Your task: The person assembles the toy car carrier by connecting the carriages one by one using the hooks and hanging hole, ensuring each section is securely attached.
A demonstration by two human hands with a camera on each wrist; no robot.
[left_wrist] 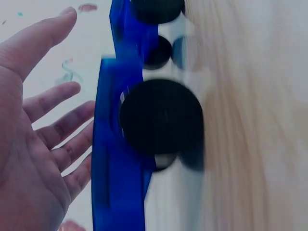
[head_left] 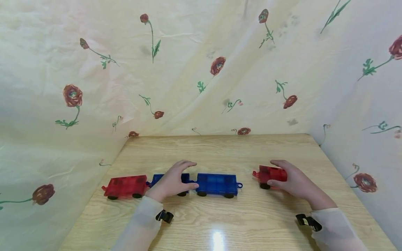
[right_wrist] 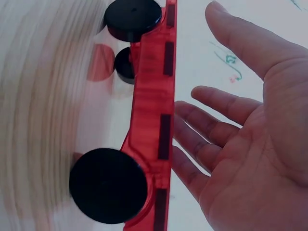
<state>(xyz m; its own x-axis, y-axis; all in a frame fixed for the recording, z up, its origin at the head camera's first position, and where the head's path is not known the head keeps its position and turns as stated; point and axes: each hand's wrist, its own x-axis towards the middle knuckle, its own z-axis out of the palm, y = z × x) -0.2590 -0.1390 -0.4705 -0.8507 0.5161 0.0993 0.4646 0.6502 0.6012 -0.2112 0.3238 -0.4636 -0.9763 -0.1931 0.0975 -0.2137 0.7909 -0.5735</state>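
Observation:
Four-wheeled toy train cars of see-through plastic stand in a row on the table. My left hand (head_left: pixel 171 181) hovers over a blue train car (head_left: pixel 158 179), thumb and fingers spread. The left wrist view shows its fingers behind the car's blue side (left_wrist: pixel 118 192), not curled round it. A second blue train car (head_left: pixel 216 183) follows on the right, and a red train car (head_left: pixel 127 185) on the left. Apart from these stands another red train car (head_left: pixel 265 172). My right hand (head_left: pixel 296 181) is spread around its right end, gripping nothing; its palm (right_wrist: pixel 255 168) faces the car.
The wood-grain table (head_left: pixel 220 150) carries all the cars. A pale cloth (head_left: pixel 188 69) with red flowers hangs behind it and along both sides. A black strap (head_left: pixel 164 216) sits at the left wrist, another black strap (head_left: pixel 309 222) at the right.

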